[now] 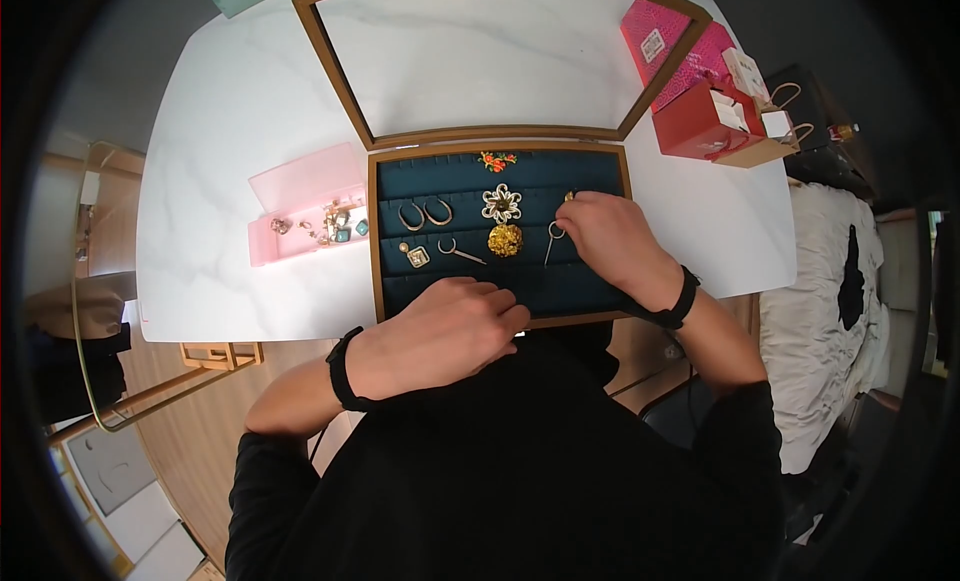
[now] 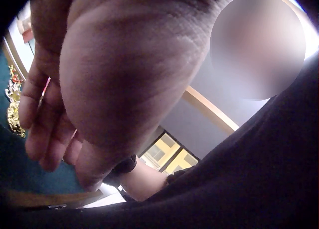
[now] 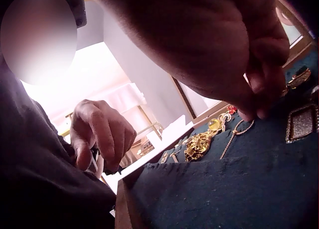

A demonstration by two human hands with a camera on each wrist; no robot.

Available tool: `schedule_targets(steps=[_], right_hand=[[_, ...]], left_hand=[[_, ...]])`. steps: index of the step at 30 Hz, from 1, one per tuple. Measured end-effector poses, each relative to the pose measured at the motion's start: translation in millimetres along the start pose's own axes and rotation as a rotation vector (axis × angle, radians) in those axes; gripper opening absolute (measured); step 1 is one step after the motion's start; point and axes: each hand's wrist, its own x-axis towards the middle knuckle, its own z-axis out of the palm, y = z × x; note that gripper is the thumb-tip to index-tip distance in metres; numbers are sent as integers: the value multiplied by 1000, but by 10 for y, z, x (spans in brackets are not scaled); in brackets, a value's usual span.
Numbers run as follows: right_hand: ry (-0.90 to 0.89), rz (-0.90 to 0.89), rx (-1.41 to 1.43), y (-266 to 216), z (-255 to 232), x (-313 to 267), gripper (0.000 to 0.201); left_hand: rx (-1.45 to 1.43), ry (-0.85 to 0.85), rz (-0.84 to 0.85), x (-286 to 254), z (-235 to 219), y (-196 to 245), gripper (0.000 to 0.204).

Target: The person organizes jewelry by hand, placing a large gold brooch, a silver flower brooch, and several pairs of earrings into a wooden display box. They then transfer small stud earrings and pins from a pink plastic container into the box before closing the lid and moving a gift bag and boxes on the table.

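Observation:
My right hand (image 1: 615, 243) reaches over the right side of a wooden display case (image 1: 376, 211) lined with dark teal fabric. Its thumb and fingertip pinch the top of a hoop earring with a hanging bar (image 1: 547, 251); in the right wrist view the hoop (image 3: 242, 127) stands at the fabric. A matching earring (image 1: 462, 251) sits left of a gold brooch (image 1: 505, 242). Above that are a white flower brooch (image 1: 501, 203) and a red floral piece (image 1: 497, 162). My left hand (image 1: 450, 319), fingers loosely curled and holding nothing, hovers by the case's front edge.
The glass lid (image 1: 365, 131) is raised behind the case. To the left, a pink box (image 1: 262, 243) holds several jewellery pieces. Hoop earrings (image 1: 425, 213) and a square-drop earring (image 1: 416, 255) fill the case's left side. A red gift bag (image 1: 700, 121) stands at back right.

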Motion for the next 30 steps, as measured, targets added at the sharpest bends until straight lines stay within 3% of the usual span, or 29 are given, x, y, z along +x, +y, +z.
schedule_targets(steps=[6, 12, 15, 24, 30], right_hand=[[-64, 6, -60, -13, -7, 13, 11], [24, -17, -55, -86, -13, -38, 10], [-23, -5, -49, -120, -60, -50, 12], [-41, -28, -59, -125, -113, -131, 26], [-45, -30, -66, -103, -101, -122, 25]], left_hand=[[47, 21, 65, 113, -11, -13, 16], [71, 57, 98, 201, 22, -11, 13], [106, -72, 48, 227, 45, -38, 25], [116, -53, 33, 154, 99, -67, 25], [129, -61, 24, 139, 96, -67, 25]])
